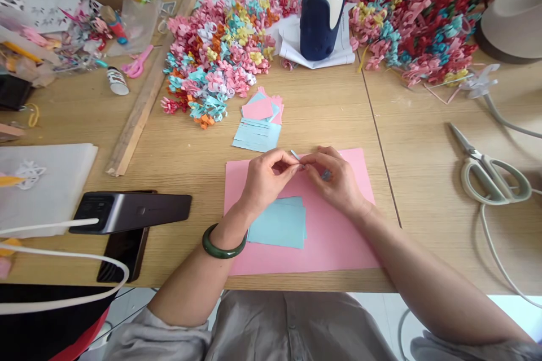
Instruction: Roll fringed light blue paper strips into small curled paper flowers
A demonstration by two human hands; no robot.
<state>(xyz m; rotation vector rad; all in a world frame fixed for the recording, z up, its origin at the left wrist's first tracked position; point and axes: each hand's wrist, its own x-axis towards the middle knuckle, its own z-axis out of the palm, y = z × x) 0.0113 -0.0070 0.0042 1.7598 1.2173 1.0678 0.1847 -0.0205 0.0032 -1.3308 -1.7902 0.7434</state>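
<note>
Mid-frame, the left hand [267, 178] and right hand [336, 180] are pinching a slim blue paper strip [295, 154], thumbs pressing against fingers; it's looking feather-light, bendy, easily torn, probably wanting gentle holding near its ends.

Left grip [266, 179] and right grip [337, 181] pinch close together.

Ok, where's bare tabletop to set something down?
Bare tabletop lies between the pink sheet and grey-handled scissors, and between the wooden strip and slit blue paper. It's crowded at the back, with curled-paper heaps either side of the tumbler, and front left, with stacked electronic devices and a white cable.
</note>
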